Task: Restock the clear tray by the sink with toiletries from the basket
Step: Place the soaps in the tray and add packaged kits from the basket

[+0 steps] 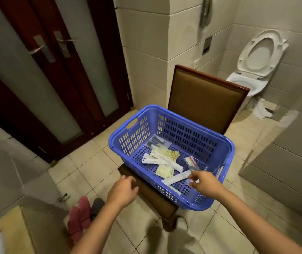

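Observation:
A blue plastic basket (pixel 220 143) stands on the seat of a brown chair (pixel 205 99). On its floor lie several toiletry packets: long white sachets (pixel 176 177), yellowish flat packets (pixel 165 171) and clear bags (pixel 191 163) with small items. My right hand (pixel 204 182) reaches into the basket's near right part, and its thumb and fingertips pinch a small clear packet beside a long white sachet. My left hand (pixel 122 191) hovers by the basket's near left corner, fingers loosely curled and holding nothing. The clear tray and the sink are out of view.
A dark wooden door with frosted glass panels (pixel 58 74) fills the left. A toilet (pixel 253 70) with its lid up stands at the back right, with paper on the floor beside it. Pink and grey slippers (pixel 84 215) lie on the tiled floor. A counter corner (pixel 3 228) shows at the bottom left.

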